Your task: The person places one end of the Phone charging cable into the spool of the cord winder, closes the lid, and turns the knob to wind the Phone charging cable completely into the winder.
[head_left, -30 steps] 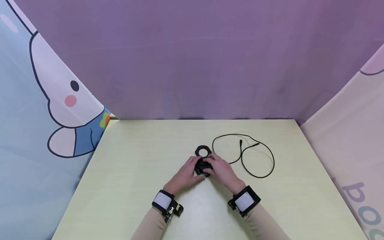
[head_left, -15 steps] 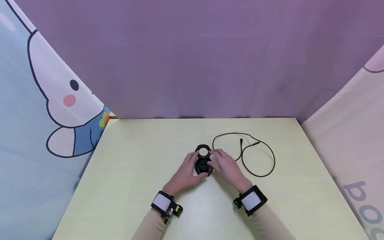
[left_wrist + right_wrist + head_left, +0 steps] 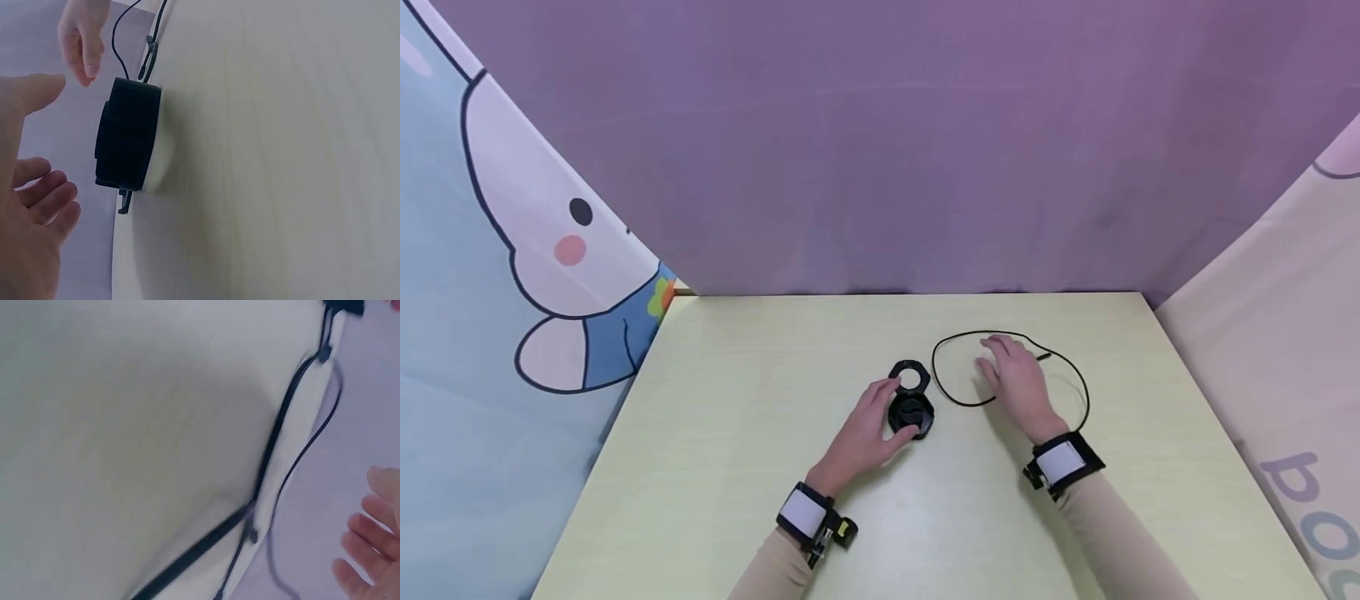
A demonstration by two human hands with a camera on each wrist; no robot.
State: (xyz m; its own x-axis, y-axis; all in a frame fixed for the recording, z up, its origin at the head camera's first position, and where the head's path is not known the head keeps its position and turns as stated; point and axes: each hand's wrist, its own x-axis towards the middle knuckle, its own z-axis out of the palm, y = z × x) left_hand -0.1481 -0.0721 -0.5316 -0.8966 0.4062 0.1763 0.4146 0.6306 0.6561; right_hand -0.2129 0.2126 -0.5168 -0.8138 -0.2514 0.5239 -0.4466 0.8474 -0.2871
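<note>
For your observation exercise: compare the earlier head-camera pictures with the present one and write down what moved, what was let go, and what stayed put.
The right hand let go of the black case and moved right and away, over the black cable, fingers extended, holding nothing. The left hand stayed beside the case, fingers relaxed near it. The case, its open lid and the table did not move.

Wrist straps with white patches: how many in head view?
2. One wrist strap is on the left arm, near the table's front edge; the other wrist strap is on the right arm, behind the right hand over the cable.
</note>
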